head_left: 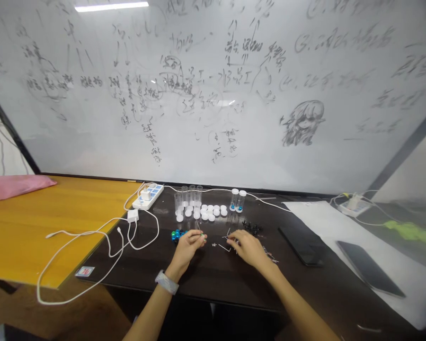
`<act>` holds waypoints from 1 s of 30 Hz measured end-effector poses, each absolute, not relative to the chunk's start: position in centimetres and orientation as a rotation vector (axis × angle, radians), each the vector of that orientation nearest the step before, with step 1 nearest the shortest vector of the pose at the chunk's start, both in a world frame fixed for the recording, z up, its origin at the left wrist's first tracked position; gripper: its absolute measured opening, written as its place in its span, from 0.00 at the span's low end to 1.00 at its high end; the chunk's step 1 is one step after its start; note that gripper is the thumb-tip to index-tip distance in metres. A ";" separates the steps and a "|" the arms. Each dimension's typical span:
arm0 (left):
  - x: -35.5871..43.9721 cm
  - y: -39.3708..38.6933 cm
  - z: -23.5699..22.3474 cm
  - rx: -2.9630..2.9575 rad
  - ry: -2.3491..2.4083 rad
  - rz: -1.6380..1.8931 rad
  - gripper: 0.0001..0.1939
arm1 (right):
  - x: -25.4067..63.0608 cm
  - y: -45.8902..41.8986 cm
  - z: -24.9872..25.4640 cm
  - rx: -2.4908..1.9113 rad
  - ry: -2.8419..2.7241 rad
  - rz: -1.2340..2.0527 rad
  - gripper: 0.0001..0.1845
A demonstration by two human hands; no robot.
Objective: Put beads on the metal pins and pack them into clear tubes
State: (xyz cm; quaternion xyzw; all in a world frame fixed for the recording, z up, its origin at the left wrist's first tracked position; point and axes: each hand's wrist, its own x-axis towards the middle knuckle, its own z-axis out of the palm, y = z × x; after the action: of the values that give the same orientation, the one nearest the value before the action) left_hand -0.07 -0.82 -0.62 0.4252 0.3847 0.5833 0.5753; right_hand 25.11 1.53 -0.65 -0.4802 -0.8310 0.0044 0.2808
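Observation:
My left hand [190, 242], with a pale band on the wrist, is closed in a pinch. Between its fingertips is a small green piece, mostly covered, and a thin metal rod [199, 225] sticks up from there. Blue and green shiny round pieces [178, 235] lie just behind that hand. My right hand [247, 244] is low over the dark table, fingers curved and apart, by several thin metal pins [225, 248], some L-shaped. A tiny cluster of metal bits [214, 245] sits between the hands. Black small parts [252, 228] are piled behind my right hand.
Clear tubes [192, 195] and white caps [213, 211] stand at the back. Two capped tubes [237, 201] hold blue pieces. A power strip [148, 196] and white cables [110, 246] lie left. Two dark phones [300, 246] lie right, one on white paper [326, 222].

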 end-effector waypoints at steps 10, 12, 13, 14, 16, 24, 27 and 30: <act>-0.1 -0.8 -0.7 1.042 0.870 1.384 0.19 | 31.1 8.7 1.3 -1.716 -2.167 0.094 0.08; -0.1 -0.7 -0.8 1.039 0.869 1.429 0.18 | 31.2 9.3 1.1 -1.668 -2.214 0.157 0.08; -0.1 -0.7 -0.9 1.030 0.867 1.449 0.17 | 31.3 9.4 0.9 -1.640 -2.228 0.166 0.09; -0.1 -0.7 -0.9 1.019 0.860 1.462 0.17 | 31.3 9.5 0.8 -1.608 -2.243 0.163 0.10; 0.0 -0.8 -0.9 0.997 0.846 1.460 0.18 | 31.4 9.6 0.5 -1.543 -2.273 0.152 0.11; -0.4 -0.8 -0.4 0.960 0.887 1.397 0.22 | 30.4 9.3 0.2 -1.522 -2.252 0.143 0.04; -0.4 -0.6 -0.4 0.935 0.857 1.385 0.23 | 28.9 8.7 0.8 -1.353 -2.116 0.335 0.04; -0.5 -0.6 -0.4 0.921 0.831 1.380 0.22 | 26.3 7.8 1.7 -1.076 -1.916 0.789 0.08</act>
State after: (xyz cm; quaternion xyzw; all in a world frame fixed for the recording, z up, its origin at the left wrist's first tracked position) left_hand -0.49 -0.58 -0.43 0.3973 0.3584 0.5952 0.5995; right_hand 26.26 7.79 1.69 -0.4239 -0.7549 0.3107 0.3924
